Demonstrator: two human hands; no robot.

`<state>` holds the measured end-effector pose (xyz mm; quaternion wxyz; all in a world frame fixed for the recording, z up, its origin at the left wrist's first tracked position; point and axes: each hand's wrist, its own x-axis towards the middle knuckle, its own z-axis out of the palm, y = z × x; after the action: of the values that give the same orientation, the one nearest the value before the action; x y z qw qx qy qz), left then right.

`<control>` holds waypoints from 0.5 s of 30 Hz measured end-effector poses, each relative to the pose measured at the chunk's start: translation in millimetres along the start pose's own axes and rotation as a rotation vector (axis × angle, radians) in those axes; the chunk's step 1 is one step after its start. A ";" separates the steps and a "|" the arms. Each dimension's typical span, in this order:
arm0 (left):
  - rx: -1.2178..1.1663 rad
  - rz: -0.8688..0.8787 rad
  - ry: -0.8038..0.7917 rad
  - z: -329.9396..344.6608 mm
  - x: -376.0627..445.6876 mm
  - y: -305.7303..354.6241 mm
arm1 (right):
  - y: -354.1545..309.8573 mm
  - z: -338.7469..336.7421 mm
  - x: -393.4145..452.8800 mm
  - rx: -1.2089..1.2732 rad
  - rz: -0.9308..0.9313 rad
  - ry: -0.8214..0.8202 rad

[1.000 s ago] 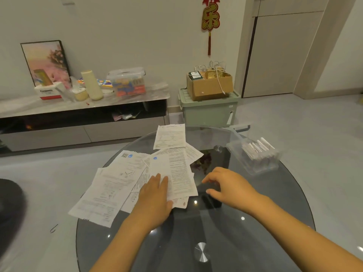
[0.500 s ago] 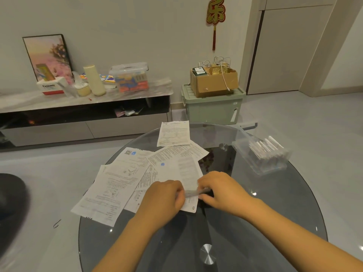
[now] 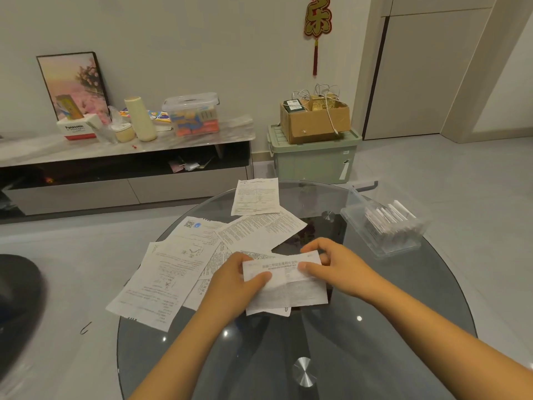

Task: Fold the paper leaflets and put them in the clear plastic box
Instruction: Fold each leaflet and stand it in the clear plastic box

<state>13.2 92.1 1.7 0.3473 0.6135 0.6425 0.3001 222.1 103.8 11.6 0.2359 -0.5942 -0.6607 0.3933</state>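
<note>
A white printed leaflet is lifted a little above the round glass table, creased down its middle. My left hand pinches its left edge with the thumb on top. My right hand pinches its upper right part. Several unfolded leaflets lie spread flat on the table's left and far side. The clear plastic box stands open at the table's right edge, with several folded leaflets standing in it.
A dark round shape sits on the floor at the left. Beyond the table stand a low TV cabinet with clutter on top and a green storage bin carrying a cardboard box. A door is at the back right.
Both hands came together on the top leaflet of the pile, took hold of it and lifted it off toward me. The pile beneath is uncovered.
</note>
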 end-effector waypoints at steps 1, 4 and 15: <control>0.003 -0.001 0.021 2.0 1.2 -0.4 | 2.2 2.7 1.4 -0.036 0.009 -0.002; 0.028 0.040 0.003 6.1 4.0 -3.6 | 8.4 10.2 4.5 -0.133 0.053 0.005; 0.565 0.412 -0.108 18.2 -1.3 -7.2 | 9.3 13.7 4.2 -0.299 0.101 -0.047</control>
<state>23.8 89.6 -14.6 0.1296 0.8171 0.5437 0.1411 216.2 104.5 -4.5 0.1093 -0.6457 -0.6866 0.3157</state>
